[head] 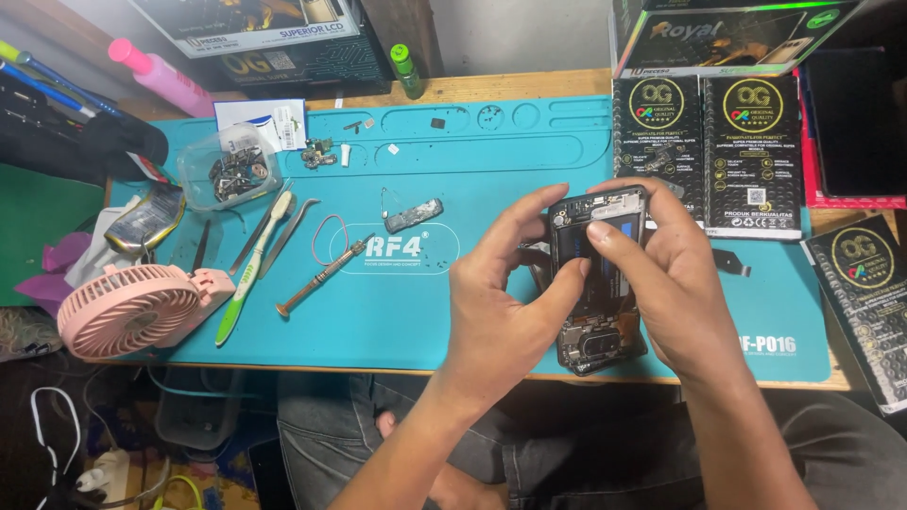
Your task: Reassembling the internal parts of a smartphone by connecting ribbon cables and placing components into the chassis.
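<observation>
Opened smartphone (597, 274) | long axis near-upright, camera end toward person | left hand (505, 302) and right hand (666, 283) fingers grasping it | above teal repair mat (453, 312)

We are at a small phone repair workshop. A teal silicone repair mat (491, 142) covers the wooden table (529, 87), strewn with a precision screwdriver (321, 277), tweezers (286, 236) and a clear tub of small parts (230, 172). Boxed replacement screens (709, 156) are stacked along the right, and an opened phone (590, 312) shows its bare insides.
</observation>
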